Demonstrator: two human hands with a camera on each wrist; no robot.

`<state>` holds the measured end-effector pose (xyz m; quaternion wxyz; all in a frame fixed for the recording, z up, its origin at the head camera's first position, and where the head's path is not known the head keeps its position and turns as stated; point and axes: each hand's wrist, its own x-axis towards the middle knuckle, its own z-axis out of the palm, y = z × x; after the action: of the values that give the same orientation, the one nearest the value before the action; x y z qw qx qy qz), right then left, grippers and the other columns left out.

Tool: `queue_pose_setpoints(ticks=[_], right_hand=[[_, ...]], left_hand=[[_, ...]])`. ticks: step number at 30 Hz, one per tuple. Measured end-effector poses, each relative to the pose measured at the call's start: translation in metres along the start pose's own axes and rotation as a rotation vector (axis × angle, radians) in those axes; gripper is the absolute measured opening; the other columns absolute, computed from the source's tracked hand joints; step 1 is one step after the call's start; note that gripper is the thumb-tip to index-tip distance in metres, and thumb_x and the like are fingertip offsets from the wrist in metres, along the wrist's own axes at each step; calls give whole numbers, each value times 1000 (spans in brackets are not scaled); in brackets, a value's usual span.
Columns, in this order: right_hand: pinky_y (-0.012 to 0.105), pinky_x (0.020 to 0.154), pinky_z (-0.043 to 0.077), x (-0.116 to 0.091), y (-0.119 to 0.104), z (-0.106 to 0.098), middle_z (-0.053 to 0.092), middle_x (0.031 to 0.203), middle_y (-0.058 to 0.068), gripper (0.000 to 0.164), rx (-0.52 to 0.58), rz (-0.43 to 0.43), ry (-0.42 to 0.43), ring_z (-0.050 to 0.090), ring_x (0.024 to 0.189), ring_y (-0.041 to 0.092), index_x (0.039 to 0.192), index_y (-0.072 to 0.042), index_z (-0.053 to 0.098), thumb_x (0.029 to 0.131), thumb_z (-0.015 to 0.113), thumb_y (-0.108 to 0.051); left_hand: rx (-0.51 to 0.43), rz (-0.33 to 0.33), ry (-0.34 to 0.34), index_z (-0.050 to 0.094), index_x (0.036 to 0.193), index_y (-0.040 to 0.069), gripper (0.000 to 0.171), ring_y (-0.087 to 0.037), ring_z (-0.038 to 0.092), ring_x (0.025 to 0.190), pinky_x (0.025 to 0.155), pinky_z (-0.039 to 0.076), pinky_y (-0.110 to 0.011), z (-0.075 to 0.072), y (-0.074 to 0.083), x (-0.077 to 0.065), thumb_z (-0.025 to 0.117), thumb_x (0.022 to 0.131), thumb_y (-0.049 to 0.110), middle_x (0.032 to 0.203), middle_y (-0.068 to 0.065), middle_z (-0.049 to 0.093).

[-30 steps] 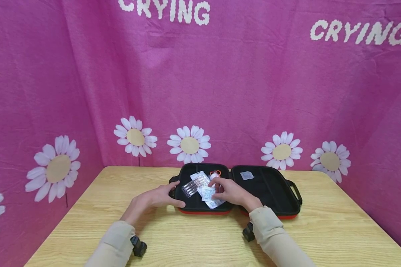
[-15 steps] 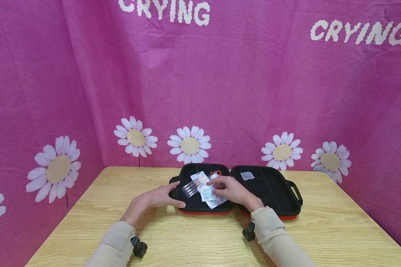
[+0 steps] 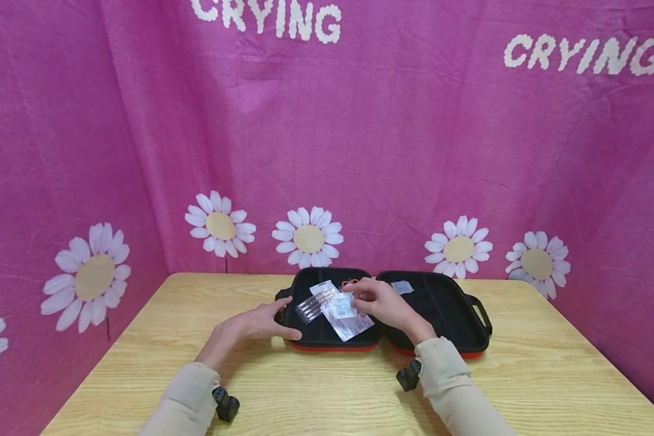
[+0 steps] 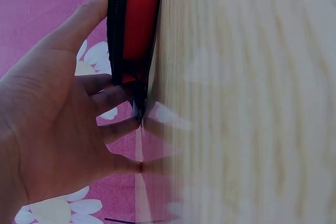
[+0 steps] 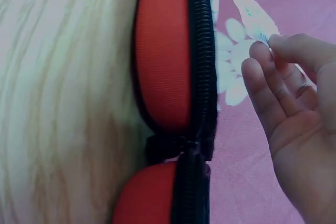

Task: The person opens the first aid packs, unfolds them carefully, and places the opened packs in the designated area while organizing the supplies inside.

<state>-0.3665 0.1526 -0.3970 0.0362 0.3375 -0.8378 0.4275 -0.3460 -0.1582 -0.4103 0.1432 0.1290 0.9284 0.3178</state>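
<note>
A black and red zip case (image 3: 332,346) lies unfolded flat on the table. My left hand (image 3: 261,321) is at its left end, thumb along the rim, the other fingers spread toward the tabletop in the left wrist view. Above the left half, my right hand (image 3: 384,303) pinches a small white packet with blue print (image 5: 254,17) between thumb and fingertips. Below it in that half lie a larger white printed packet (image 3: 351,330), a clear pack of slim sticks (image 3: 315,304) and something with orange loops (image 3: 349,283), partly hidden by the right hand.
In the right half of the case lies a small pale packet (image 3: 402,287). A black carry handle (image 3: 481,315) sticks out on the right. Behind the wooden table (image 3: 316,393) hangs a pink cloth (image 3: 360,151) with daisies.
My right hand has risen and shifted right, with the small packet lifted higher over the case. More of the larger white packet now shows. My left hand stays in place.
</note>
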Motion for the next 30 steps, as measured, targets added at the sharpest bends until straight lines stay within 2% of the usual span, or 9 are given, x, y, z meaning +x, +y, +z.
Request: queue_pose_setpoints(ticks=[4,8,13,15,20,23,30], right_hand=[[33,64,59,-1,-4,-5,60,88,9,31,9,1,41,62,65,16,121,-4,70,91,64,-1],[41,67,59,-4,-6,-12,59,87,10,30,27,22,89,63,67,27,122,-6,70,93,65,-3],[30,65,55,-13,-8,-24,60,85,13,28,17,44,170,63,67,29,121,-1,68,93,65,-2],[26,64,52,-17,-6,-31,60,84,13,29,12,52,204,62,66,24,122,-1,68,93,64,-2],[30,66,54,-24,-13,-43,57,86,17,32,23,70,257,62,67,25,125,4,65,93,62,1],[31,66,55,-28,-21,-47,56,87,22,33,35,68,261,61,68,33,126,8,63,93,61,5],[26,65,55,-33,8,-59,55,88,15,33,54,81,336,62,66,19,127,4,64,94,62,0]], left_hand=[[7,1,1,28,158,23,104,-33,38,137,113,33,-61,0,0,1,78,74,61,156,-14,38],[18,3,5,28,158,23,102,-33,38,138,113,34,-61,2,-1,2,77,76,59,156,-14,38],[12,4,3,28,158,23,101,-33,38,139,113,33,-60,2,-1,1,78,77,57,156,-14,37],[11,8,-1,28,158,22,101,-33,38,139,113,33,-60,0,0,1,78,77,57,156,-14,38],[24,5,-7,27,158,22,102,-32,37,139,114,32,-59,-3,-1,-1,77,77,58,156,-14,38],[26,6,-13,27,158,22,102,-32,37,139,114,32,-60,-2,-3,1,77,77,58,156,-13,38],[7,17,-19,27,158,23,102,-31,37,140,115,32,-59,0,-1,4,77,77,58,157,-13,37]])
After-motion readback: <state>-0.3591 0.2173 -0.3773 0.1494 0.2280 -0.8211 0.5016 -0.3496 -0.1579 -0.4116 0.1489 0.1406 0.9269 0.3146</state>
